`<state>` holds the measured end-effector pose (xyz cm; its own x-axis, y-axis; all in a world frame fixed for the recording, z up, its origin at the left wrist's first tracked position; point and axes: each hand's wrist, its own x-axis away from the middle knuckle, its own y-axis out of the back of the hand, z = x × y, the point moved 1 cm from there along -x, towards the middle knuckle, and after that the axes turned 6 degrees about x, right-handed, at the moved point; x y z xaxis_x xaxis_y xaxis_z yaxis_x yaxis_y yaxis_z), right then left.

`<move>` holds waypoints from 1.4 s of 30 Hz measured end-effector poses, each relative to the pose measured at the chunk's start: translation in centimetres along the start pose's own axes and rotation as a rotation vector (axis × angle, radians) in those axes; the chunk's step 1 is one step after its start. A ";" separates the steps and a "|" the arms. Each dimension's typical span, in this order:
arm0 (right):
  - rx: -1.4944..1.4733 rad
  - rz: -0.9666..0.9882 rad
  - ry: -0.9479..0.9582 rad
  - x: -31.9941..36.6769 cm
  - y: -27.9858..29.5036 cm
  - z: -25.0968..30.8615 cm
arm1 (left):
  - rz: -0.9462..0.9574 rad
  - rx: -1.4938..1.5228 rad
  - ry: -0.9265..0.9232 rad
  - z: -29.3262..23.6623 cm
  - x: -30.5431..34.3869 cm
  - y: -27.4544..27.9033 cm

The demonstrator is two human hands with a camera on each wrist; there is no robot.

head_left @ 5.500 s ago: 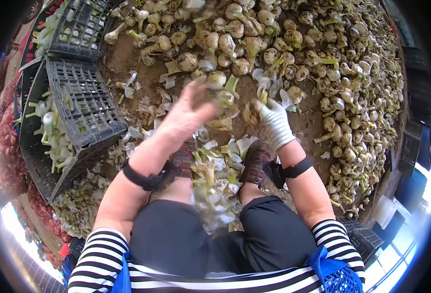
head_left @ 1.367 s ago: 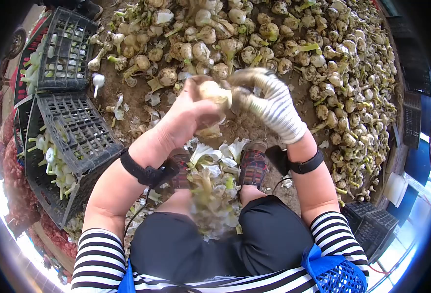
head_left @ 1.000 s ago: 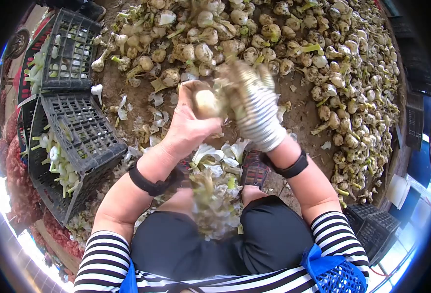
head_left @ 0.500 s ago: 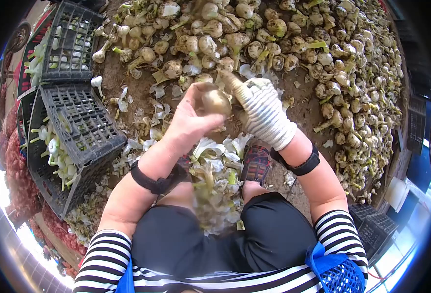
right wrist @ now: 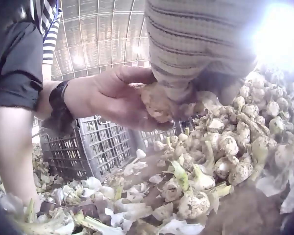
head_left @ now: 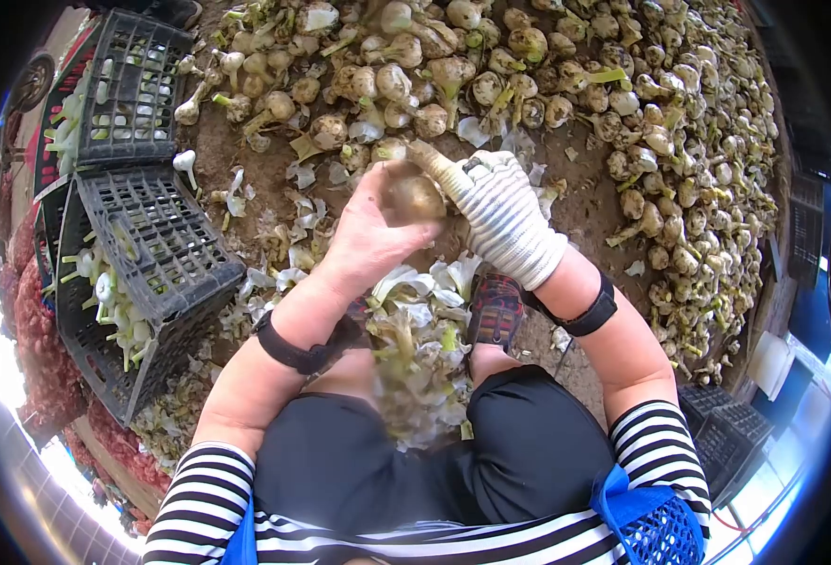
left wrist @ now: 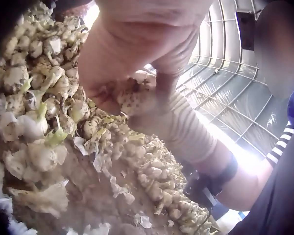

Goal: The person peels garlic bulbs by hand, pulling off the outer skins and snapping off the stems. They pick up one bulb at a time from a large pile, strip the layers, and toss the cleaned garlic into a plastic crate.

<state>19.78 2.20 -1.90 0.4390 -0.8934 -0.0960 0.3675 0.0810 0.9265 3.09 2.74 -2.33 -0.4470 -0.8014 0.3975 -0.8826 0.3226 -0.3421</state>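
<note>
The bare left hand (head_left: 370,226) curls its fingers and thumb round a garlic bulb (head_left: 417,200). Against the bulb's right side lies the right hand (head_left: 511,212), in a striped white glove with a dirty forefinger laid along the top. In the left wrist view the bulb (left wrist: 137,98) sits between the left hand (left wrist: 142,44) and the glove (left wrist: 186,127). The right wrist view has the bulb's brownish skin (right wrist: 158,104) between the left fingers and the gloved hand (right wrist: 196,44); the gloved fingertips are mostly hidden there.
Heaps of dirty bulbs (head_left: 688,188) spread ahead and right. Two tilted black crates (head_left: 166,240) with cleaned garlic stand left, a single white bulb (head_left: 185,162) beside them. Peeled skins (head_left: 415,377) lie between the shoes. More crates (head_left: 731,433) stand at lower right.
Since about a second ago, the gloved hand has slowed from a blur over the bulb and now lies at its right side. The left hand still holds the bulb. The head view has shifted slightly.
</note>
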 end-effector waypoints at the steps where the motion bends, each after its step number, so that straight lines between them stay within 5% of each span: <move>1: -0.001 -0.001 0.001 -0.1 -0.1 0.1 | -0.001 -0.001 -0.001 0.0 -0.1 -0.1; 10: 0.154 -0.064 0.086 -0.3 0.3 1.0 | -0.090 -0.110 -0.044 -0.3 -0.5 0.9; 12: 0.172 -0.227 0.145 -0.3 0.2 1.0 | -0.172 0.346 0.229 -0.4 -0.8 1.7; 14: 0.146 -0.327 0.174 -0.5 0.1 0.8 | -0.137 0.405 0.234 -0.2 -0.6 1.9; 18: -0.325 -0.570 -0.310 -0.3 1.3 0.7 | -0.090 0.400 -0.033 -1.0 0.3 0.8; 20: -1.456 -0.297 -0.689 0.5 2.1 0.1 | -0.039 0.200 -0.365 -0.8 0.3 0.4; 21: -1.553 -0.135 -0.668 1.0 1.4 -0.6 | -0.045 0.188 -0.361 -1.0 0.4 -0.1; 25: -1.585 0.085 -0.729 0.6 1.7 1.4 | -0.046 -0.258 -0.607 -0.7 0.3 -0.4; 29: -1.662 0.047 -0.732 0.5 1.2 1.4 | -0.037 -0.239 -0.607 -0.6 0.4 -0.5; 36: -1.756 0.008 -0.566 1.0 1.3 1.5 | 0.022 0.489 -0.102 -1.2 0.7 -0.2; 38: -1.697 0.021 -0.501 1.0 1.7 1.5 | 0.030 0.494 -0.160 -0.7 0.8 0.0; 40: -1.628 0.099 -0.642 0.9 2.6 1.7 | 0.031 0.450 -0.186 -1.0 0.9 -0.1; 42: -1.573 0.115 -0.698 1.0 1.8 1.6 | 0.025 0.191 -0.415 -0.9 0.6 0.0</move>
<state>19.59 0.74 0.21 0.2643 -0.8259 0.4981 0.9354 0.0936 -0.3411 2.72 2.70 -1.27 -0.3370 -0.9412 0.0255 -0.8123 0.2770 -0.5132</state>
